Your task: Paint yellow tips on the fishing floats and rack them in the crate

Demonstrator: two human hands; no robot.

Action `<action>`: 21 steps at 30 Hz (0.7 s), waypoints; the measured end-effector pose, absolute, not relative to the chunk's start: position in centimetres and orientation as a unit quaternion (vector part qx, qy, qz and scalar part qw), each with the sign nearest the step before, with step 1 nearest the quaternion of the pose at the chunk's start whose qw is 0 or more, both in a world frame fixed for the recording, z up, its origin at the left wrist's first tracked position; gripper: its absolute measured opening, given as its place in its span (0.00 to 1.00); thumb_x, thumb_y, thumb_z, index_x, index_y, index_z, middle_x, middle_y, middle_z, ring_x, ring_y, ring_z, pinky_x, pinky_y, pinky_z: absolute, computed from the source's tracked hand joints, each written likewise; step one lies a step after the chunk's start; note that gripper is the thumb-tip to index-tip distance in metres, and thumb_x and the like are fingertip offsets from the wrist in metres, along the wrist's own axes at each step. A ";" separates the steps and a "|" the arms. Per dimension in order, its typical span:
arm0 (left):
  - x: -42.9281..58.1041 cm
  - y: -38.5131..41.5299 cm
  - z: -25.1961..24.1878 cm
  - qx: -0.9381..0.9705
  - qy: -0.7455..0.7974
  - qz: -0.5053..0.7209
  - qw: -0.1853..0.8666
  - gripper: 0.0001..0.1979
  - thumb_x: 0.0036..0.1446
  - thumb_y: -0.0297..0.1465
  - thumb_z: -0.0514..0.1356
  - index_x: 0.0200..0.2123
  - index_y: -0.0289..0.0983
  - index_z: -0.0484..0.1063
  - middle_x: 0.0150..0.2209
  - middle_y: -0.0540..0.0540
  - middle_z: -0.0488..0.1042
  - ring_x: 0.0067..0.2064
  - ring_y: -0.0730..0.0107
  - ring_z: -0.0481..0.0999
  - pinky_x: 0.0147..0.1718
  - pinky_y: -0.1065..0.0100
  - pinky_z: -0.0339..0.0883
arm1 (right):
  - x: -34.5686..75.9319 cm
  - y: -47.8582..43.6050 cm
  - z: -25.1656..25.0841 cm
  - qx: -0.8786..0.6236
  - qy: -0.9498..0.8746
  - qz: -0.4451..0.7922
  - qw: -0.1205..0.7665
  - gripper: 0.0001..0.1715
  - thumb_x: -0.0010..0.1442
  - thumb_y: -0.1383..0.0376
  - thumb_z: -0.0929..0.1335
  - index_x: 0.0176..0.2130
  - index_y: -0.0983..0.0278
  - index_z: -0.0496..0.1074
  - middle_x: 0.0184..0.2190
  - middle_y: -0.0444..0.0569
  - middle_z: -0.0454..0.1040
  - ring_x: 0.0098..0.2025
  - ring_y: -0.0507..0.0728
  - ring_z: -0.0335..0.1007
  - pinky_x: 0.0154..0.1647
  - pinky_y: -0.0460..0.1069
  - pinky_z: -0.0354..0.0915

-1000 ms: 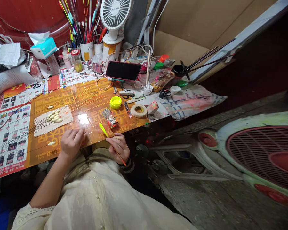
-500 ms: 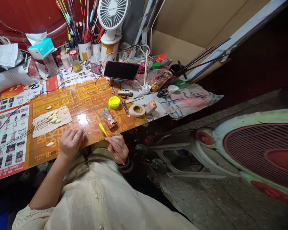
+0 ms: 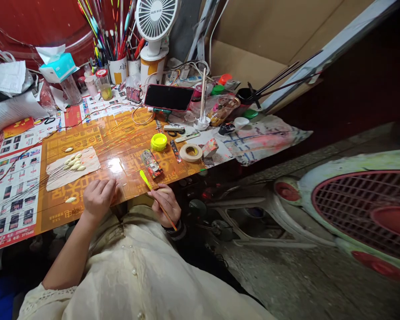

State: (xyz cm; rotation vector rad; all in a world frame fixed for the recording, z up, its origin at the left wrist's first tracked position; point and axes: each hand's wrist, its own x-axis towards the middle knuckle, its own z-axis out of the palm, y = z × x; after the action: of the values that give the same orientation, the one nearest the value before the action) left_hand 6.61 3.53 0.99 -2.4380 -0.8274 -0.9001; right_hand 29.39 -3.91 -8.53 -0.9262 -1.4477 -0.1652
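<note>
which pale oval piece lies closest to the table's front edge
The single piece off the pale sheet, left of the left hand; the others sit farther back, most on that sheet.

Left hand (image 3: pixel 99 199): palm hidden; floor fan (image 3: pixel 363 209) cut off.

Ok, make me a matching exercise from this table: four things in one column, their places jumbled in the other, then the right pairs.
Things
1. slim stick with a bright yellow end
2. cluster of pale oval pieces
3. red-edged phone with a black screen
4. beige ring-shaped tape roll

Places
A. propped up on a stand
B. lying flat, right of the round neon-yellow pot
C. in the fingers of the right hand
D. on an orange-flecked pale sheet

Pairs: 1-C, 2-D, 3-A, 4-B.
</note>
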 end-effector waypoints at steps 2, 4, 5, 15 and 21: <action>6.6 3.5 0.9 -0.876 -0.304 -0.318 0.199 0.10 0.65 0.30 0.59 0.49 0.40 0.73 0.36 0.44 0.80 0.33 0.67 0.76 0.34 0.63 0.62 | 29.4 -4.2 -8.5 -0.415 -0.641 -0.053 0.644 0.28 0.66 0.67 0.63 0.63 0.49 0.65 0.40 0.46 0.80 0.38 0.58 0.75 0.52 0.66 0.75; 6.6 3.5 0.9 -0.876 -0.309 -0.317 0.192 0.09 0.66 0.31 0.58 0.48 0.40 0.74 0.35 0.44 0.80 0.33 0.67 0.76 0.34 0.63 0.62 | 29.2 -4.4 -8.5 -0.418 -0.648 -0.036 0.636 0.28 0.66 0.66 0.63 0.62 0.45 0.64 0.40 0.45 0.81 0.38 0.59 0.76 0.52 0.67 0.75; 6.6 3.4 0.8 -0.876 -0.310 -0.319 0.188 0.09 0.66 0.31 0.58 0.47 0.40 0.74 0.35 0.44 0.80 0.33 0.67 0.76 0.34 0.63 0.63 | 29.1 -4.5 -8.5 -0.418 -0.652 -0.032 0.632 0.28 0.66 0.65 0.63 0.62 0.44 0.64 0.40 0.44 0.81 0.37 0.59 0.76 0.52 0.67 0.75; 6.5 3.3 0.5 -0.876 -0.322 -0.302 0.192 0.08 0.66 0.30 0.58 0.47 0.39 0.74 0.35 0.44 0.79 0.33 0.67 0.75 0.34 0.63 0.62 | 27.8 -4.6 -8.4 -0.423 -0.669 -0.020 0.611 0.29 0.64 0.65 0.65 0.61 0.40 0.65 0.40 0.42 0.81 0.36 0.60 0.75 0.50 0.68 0.73; 6.4 3.3 0.5 -0.876 -0.324 -0.303 0.188 0.08 0.67 0.31 0.58 0.47 0.40 0.74 0.34 0.45 0.79 0.33 0.67 0.74 0.34 0.63 0.61 | 27.7 -4.6 -8.6 -0.453 -0.674 -0.021 0.583 0.25 0.65 0.63 0.64 0.57 0.40 0.69 0.40 0.43 0.81 0.37 0.61 0.74 0.48 0.70 0.73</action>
State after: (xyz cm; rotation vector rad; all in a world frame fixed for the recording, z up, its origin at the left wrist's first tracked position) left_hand 6.43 3.32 0.46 -2.4656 -0.9114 -0.8535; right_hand 27.66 -4.60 -8.56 -1.0582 -1.5729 -0.0487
